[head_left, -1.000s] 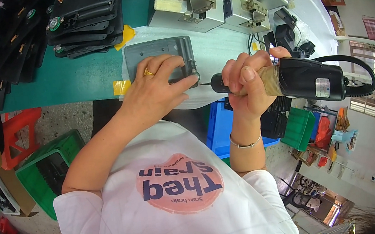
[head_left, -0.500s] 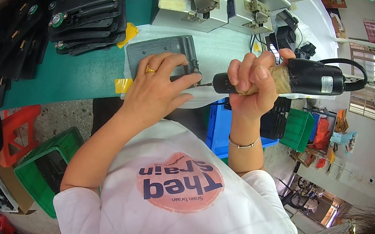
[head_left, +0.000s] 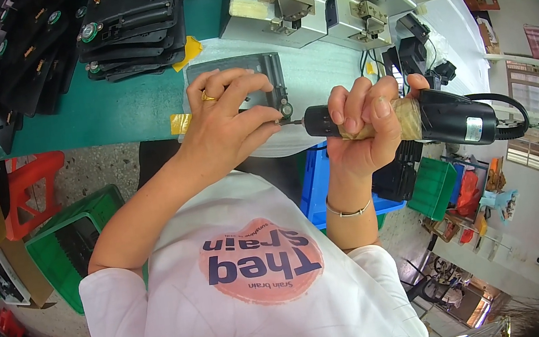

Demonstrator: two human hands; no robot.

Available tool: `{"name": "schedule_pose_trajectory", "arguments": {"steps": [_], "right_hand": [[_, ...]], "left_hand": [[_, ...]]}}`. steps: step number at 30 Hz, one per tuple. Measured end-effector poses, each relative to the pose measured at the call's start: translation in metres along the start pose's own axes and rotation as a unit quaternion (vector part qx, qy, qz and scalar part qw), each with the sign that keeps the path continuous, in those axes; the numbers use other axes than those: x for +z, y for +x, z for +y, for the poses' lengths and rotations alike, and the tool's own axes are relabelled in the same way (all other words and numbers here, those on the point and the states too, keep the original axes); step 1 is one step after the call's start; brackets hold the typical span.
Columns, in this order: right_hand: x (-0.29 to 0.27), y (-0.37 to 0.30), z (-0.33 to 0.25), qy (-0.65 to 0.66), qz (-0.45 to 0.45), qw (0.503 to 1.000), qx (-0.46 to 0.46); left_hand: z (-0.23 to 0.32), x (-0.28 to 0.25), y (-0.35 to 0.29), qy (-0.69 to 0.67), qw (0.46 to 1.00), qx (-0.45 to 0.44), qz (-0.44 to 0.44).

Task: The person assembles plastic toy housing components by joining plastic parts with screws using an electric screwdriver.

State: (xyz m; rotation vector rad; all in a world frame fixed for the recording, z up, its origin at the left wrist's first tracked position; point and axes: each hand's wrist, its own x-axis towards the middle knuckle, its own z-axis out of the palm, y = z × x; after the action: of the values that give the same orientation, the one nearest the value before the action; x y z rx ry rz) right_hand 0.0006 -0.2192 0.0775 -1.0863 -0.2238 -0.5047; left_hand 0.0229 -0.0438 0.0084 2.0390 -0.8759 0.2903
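Observation:
My right hand (head_left: 366, 129) is wrapped round a black corded electric screwdriver (head_left: 455, 116) with tan tape on its grip. The tool lies nearly level, its thin bit pointing left. At the bit's tip, the thumb and forefinger of my left hand (head_left: 224, 116) come together in a pinch; anything between them is too small to make out. Under and beyond that hand lies a dark grey flat plastic panel (head_left: 238, 66) at the table's near edge. A small round metallic part (head_left: 286, 109) shows at the panel's near right corner.
Stacked black panels (head_left: 134, 36) stand at the back left, with more leaning beside them. Grey-white metal machines (head_left: 282, 11) line the back. Yellow tape pieces (head_left: 188, 52) stick near the panel. Below the table are a blue crate (head_left: 313, 183) and a green crate (head_left: 80, 243).
My left thumb and forefinger have closed together near the bit's tip; before, they were apart over the panel's edge. The screwdriver has barely moved.

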Motion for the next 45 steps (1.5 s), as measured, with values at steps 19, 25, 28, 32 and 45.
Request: {"name": "schedule_pose_trajectory", "arguments": {"steps": [19,25,28,32,45], "right_hand": [[-0.001,-0.006,-0.001,0.015,-0.008,1.0,-0.017],[0.001,-0.005,-0.001,0.025,-0.021,0.999,-0.01],[0.002,-0.004,0.0,0.029,-0.049,0.998,-0.01],[0.003,-0.005,0.0,0.001,-0.089,0.996,-0.007],[-0.017,0.002,0.003,-0.063,-0.016,0.998,-0.011]], "left_hand": [[0.001,0.003,-0.003,-0.001,1.0,-0.008,-0.018],[0.0,0.004,-0.004,-0.012,0.999,-0.008,-0.03],[0.0,0.003,-0.005,-0.008,0.999,0.0,-0.041],[0.0,0.004,-0.006,-0.008,0.999,0.005,-0.039],[0.003,0.006,-0.004,0.044,0.995,-0.034,-0.086]]}}
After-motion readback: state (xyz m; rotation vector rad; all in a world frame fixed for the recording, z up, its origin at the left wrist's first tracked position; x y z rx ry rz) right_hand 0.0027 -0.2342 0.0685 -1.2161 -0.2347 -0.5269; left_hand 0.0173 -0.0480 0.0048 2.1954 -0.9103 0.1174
